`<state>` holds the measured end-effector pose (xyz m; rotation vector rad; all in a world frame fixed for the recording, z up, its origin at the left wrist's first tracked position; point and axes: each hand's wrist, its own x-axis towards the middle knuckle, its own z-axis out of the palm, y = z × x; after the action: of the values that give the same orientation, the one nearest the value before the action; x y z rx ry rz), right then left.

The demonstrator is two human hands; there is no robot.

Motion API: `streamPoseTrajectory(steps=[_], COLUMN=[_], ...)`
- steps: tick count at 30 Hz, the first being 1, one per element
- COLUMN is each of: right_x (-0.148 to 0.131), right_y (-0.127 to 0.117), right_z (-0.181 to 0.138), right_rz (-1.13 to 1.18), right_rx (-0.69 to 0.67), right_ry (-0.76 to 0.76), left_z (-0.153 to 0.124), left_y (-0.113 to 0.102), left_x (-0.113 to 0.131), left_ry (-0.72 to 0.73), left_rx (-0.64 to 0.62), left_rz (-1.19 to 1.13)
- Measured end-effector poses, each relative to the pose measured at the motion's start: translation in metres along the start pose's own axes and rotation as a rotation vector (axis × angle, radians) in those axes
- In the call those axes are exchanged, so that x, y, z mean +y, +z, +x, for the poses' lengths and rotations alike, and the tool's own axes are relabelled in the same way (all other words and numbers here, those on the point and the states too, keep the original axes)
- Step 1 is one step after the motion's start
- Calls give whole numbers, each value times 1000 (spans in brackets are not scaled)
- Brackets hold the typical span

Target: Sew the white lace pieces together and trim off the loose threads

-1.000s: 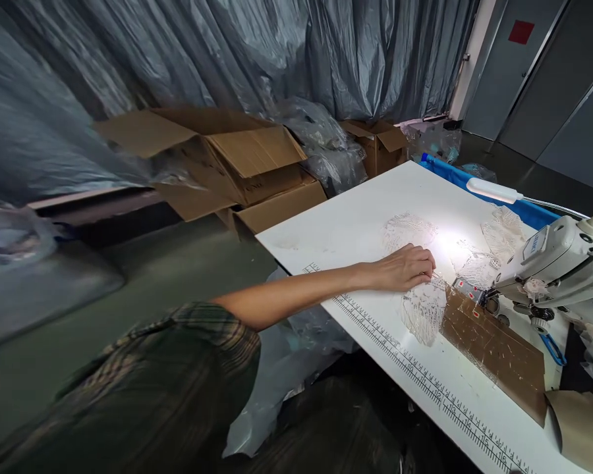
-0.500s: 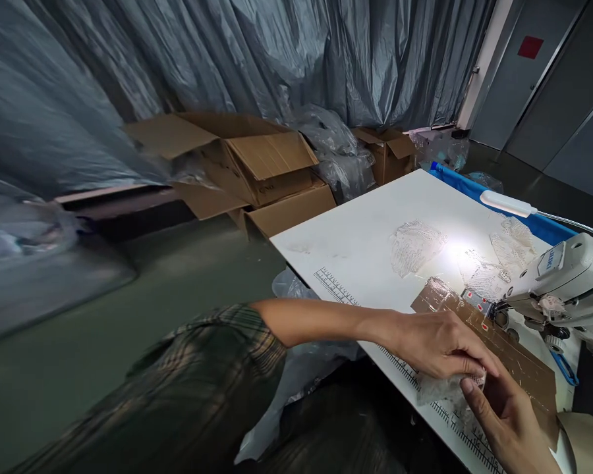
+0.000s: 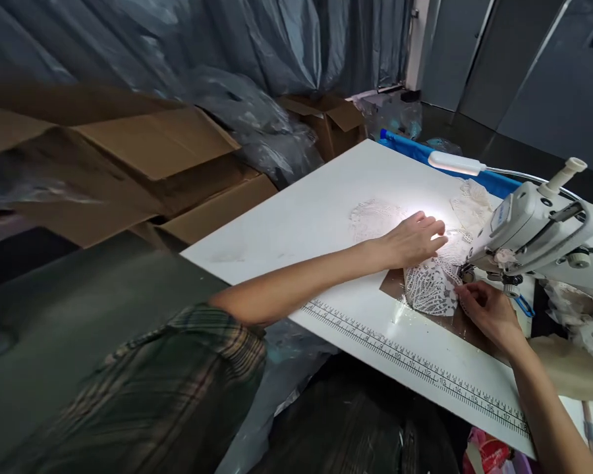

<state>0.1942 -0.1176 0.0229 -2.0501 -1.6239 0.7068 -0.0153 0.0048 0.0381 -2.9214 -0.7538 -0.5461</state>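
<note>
Grey crinkled plastic curtain point(image 3: 277, 46): 1, across bkgd.
White flat table point(image 3: 286, 224): 1; black ruler scale point(image 3: 400, 352) printed along near edge, nos. 10 to 18 readable, lower ones hard to make out.
Brown open cardboard boxes point(image 3: 158, 145): at least 2, beyond table; L one bigger.
White metal sewing machine point(image 3: 543, 237): 1, R side of table; label w/ bluish print on its head, too blurred to read.
Green plaid cloth sleeve point(image 3: 197, 368): 1, on person's L arm.
Brown flat board point(image 3: 391, 287): 1, on table, partly under lace, next to machine.
White openwork lace piece point(image 3: 431, 293): 1 at the hands, on board just beside needle area; leafy/fan-like pattern, fine mesh holes, lower edge fairly straight, spread approx. flat.
Other pale lace pieces point(image 3: 373, 218): at least 2; 1 flat behind L forearm, 1 at far side nr lamp.
Bare left hand point(image 3: 411, 242): 1, fingers bent over far end of lace; can't tell if gripping.
Bare right hand point(image 3: 491, 313): 1, thumb + fingertip together, pinching lace at its R edge.
White elongated lamp point(image 3: 457, 163): 1, on thin bent metal stem, lit, bright patch on table.
Blue loop-shaped tool point(image 3: 524, 305): 1, R of needle area.
</note>
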Motion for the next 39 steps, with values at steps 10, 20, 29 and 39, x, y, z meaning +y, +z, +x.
streamPoseTrajectory(steps=[10, 20, 29, 39], right_x=[1, -2, 5, 14], right_y=[3, 20, -22, 0], right_z=[-12, -26, -15, -14], right_rz=[-62, -142, -45, -321], right_rx=[76, 227, -133, 49], right_ry=[-46, -376, -333, -397], left_z=[-23, -19, -24, -28], left_y=[35, 32, 42, 37], left_x=[26, 41, 37, 37], left_ry=[312, 325, 373, 310], left_rx=[-27, 147, 121, 115], left_rz=[-221, -186, -241, -315])
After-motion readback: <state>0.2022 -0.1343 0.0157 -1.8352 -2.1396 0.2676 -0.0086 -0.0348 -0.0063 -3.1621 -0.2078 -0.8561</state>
